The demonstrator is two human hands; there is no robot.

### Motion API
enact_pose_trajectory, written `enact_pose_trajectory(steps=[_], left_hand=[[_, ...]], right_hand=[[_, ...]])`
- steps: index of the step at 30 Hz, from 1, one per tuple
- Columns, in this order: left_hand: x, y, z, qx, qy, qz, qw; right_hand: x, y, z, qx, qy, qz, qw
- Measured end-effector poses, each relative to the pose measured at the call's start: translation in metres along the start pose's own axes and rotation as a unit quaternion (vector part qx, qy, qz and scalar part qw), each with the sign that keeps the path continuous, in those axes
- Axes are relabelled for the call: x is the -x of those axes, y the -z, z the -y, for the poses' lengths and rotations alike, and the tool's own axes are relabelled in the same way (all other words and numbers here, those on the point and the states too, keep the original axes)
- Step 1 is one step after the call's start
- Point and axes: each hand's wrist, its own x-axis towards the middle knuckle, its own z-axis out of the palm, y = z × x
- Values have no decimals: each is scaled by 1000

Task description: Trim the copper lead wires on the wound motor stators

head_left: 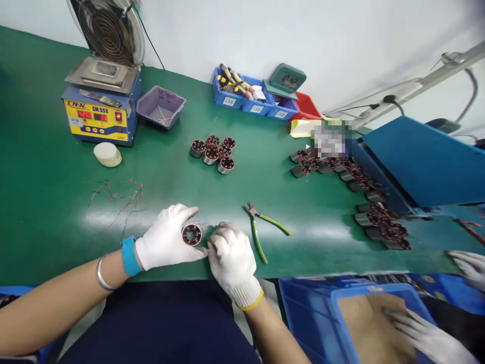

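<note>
My left hand (168,237), in a white glove, grips a small round motor stator (191,234) with copper windings near the front edge of the green table (56,202). My right hand (232,255), also gloved, is closed in a pinch just right of the stator, on what looks like a thin wire end. Green-handled pliers (261,227) lie on the table just right of my right hand.
Several finished stators (215,150) sit mid-table. A solder pot (100,108), grey tray (161,106) and white disc (108,154) stand at back left. Wire scraps (121,194) lie left. More stators (371,202) trail right. Another person's gloved hands (428,333) rest over a blue bin (322,313).
</note>
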Motion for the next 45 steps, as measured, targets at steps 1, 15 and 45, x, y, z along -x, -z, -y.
enact_pose_trajectory(steps=[1,15,45], left_hand=[[1,0,0,35,8,-29,999],[9,21,-4,67,-142,-52,986],[-8,3,9,-167,-184,128,960]], right_hand=[[1,0,0,-3,1,11,1000],[-2,17,-1,-51,-27,128,990],[14,32,5,-252,-18,164,954]])
